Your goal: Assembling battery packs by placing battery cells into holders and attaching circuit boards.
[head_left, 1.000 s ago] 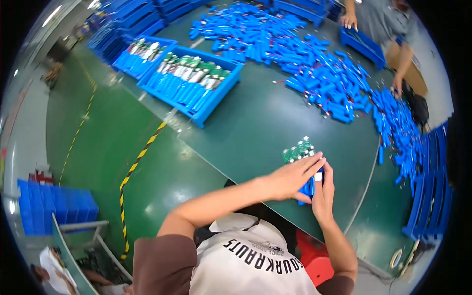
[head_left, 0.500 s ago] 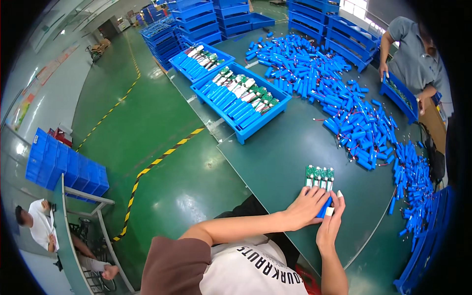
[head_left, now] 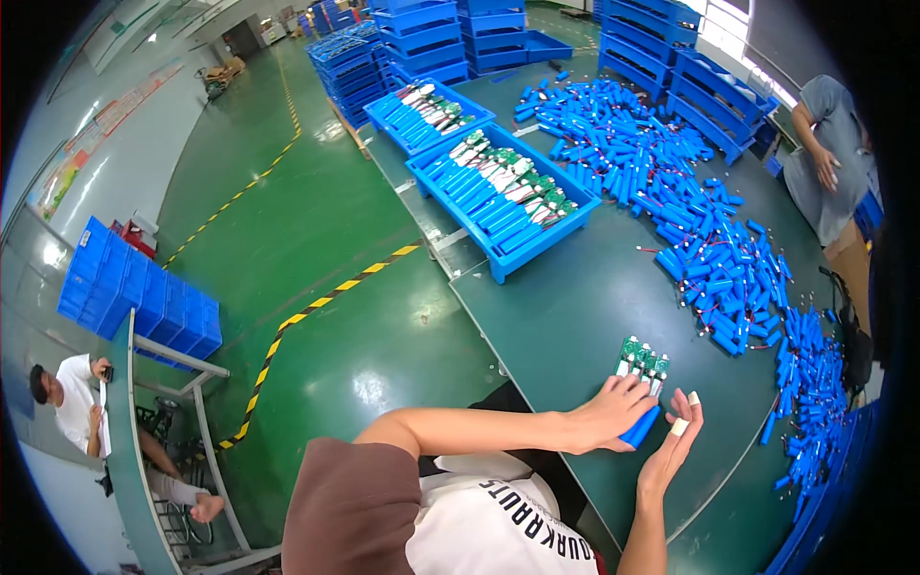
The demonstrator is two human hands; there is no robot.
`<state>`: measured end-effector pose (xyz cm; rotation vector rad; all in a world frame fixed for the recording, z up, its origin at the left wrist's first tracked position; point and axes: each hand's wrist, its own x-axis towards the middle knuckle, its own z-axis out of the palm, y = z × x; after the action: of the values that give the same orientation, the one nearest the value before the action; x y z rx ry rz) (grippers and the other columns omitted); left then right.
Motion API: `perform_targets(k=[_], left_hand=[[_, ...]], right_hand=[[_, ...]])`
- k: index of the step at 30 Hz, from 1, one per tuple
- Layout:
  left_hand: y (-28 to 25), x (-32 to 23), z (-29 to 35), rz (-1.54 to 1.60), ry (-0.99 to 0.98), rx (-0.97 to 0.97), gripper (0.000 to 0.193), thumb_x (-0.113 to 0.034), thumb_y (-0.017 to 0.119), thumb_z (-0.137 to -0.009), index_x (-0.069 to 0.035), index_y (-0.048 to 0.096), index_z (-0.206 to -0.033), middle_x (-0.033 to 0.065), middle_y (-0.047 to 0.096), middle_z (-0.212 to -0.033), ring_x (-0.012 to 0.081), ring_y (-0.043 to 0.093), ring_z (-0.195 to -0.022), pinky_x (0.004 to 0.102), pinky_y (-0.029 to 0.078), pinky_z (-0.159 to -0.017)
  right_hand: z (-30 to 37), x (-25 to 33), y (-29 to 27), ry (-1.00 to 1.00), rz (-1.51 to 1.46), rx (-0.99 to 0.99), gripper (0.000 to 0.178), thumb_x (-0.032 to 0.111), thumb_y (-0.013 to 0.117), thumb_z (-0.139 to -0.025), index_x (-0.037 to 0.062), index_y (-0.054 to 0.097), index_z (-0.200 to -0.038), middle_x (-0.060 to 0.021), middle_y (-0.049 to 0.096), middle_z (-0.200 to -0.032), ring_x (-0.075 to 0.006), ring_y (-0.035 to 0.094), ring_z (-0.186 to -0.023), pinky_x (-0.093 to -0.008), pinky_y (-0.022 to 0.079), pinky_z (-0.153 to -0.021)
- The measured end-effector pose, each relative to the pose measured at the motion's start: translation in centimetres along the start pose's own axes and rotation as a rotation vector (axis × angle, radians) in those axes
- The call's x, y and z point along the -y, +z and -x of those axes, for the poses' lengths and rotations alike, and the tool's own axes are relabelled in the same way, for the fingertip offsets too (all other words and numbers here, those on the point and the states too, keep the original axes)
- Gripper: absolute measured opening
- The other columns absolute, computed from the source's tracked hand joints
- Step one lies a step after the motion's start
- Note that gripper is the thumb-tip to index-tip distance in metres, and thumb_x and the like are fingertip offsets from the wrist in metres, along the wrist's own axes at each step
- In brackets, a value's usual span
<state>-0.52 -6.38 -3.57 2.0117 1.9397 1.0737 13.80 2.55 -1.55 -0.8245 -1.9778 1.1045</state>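
A small row of blue battery packs point(head_left: 640, 430) with green circuit boards point(head_left: 644, 356) at their far ends lies on the green table in front of me. My left hand point(head_left: 613, 416) grips this row from above, fingers curled over the packs, hiding their middle parts. Just to the right is my right hand point(head_left: 673, 446), open and apart from the packs, its fingers raised. White coverings show on some of its fingertips and finger joints. A blue tray point(head_left: 498, 268) farther off holds rows of similar packs with boards and white parts.
A long heap of loose blue battery packs point(head_left: 690, 230) stretches along the table's right side. Behind the near tray stands a second filled tray point(head_left: 407, 144). Stacked blue trays point(head_left: 422, 48) rise at the back. A co-worker point(head_left: 829, 153) stands at far right; another person point(head_left: 77, 402) sits at left.
My right hand has come away from the packs and opened. The row now lies slanted under my left hand. The co-worker's blue tray is no longer in their hands; the view has shifted.
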Motion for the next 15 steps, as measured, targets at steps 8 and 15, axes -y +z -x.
perform_targets(k=[8,15], left_hand=[[-19.3,7.0,-0.3,-0.253,0.182,0.011,0.083,-0.039,0.086,-0.071,-0.011,0.048,-0.14,0.0158,0.048,-0.132,0.038,0.04,-0.129,0.0505,0.029,-0.11],[-39.3,18.8,1.3,-0.429,-0.016,-0.023,0.083,-0.024,0.091,-0.063,-0.011,0.056,-0.138,0.0122,0.051,-0.135,0.0336,0.044,-0.129,0.0448,0.032,-0.114]], right_hand=[[-0.6,-1.2,-0.1,0.081,-0.051,-0.104,0.04,0.024,0.036,-0.108,-0.0007,0.044,-0.139,-0.0148,0.065,-0.122,-0.0206,0.059,-0.106,-0.0347,0.045,-0.098],[-0.1,-2.9,-0.2,0.098,-0.071,-0.174,0.04,0.021,0.048,-0.106,-0.0018,0.046,-0.139,-0.0125,0.066,-0.114,-0.0172,0.059,-0.102,-0.031,0.045,-0.094]])
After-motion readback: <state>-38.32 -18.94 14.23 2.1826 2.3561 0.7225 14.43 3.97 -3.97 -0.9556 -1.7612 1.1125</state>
